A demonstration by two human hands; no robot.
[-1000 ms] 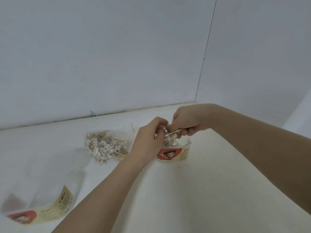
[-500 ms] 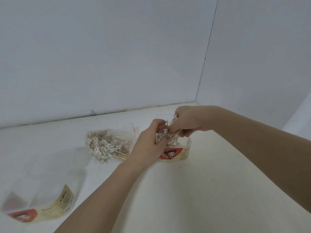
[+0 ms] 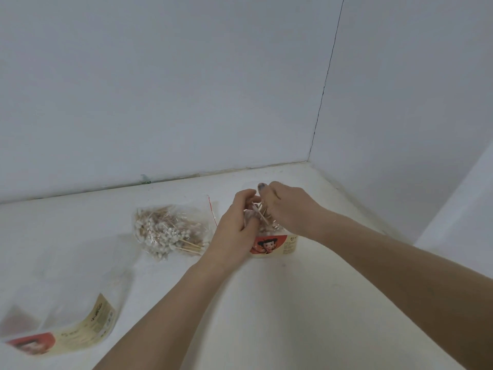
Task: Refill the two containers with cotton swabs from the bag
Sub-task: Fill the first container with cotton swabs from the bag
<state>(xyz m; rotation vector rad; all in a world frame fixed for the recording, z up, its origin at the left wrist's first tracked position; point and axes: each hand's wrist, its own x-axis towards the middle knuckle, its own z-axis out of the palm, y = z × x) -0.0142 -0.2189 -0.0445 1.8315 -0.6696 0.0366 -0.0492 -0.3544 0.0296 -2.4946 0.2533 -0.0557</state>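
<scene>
Both hands, left (image 3: 234, 222) and right (image 3: 286, 206), pinch a slanted swab bundle (image 3: 262, 212) directly above the container (image 3: 274, 244).

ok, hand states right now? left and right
Left hand: closed on a bunch of cotton swabs over the container.
Right hand: closed on the same bunch of cotton swabs.

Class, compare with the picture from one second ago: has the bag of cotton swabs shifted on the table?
No. The bag of cotton swabs lies at the same spot left of the labelled container, the same way off the wall seam.
</scene>
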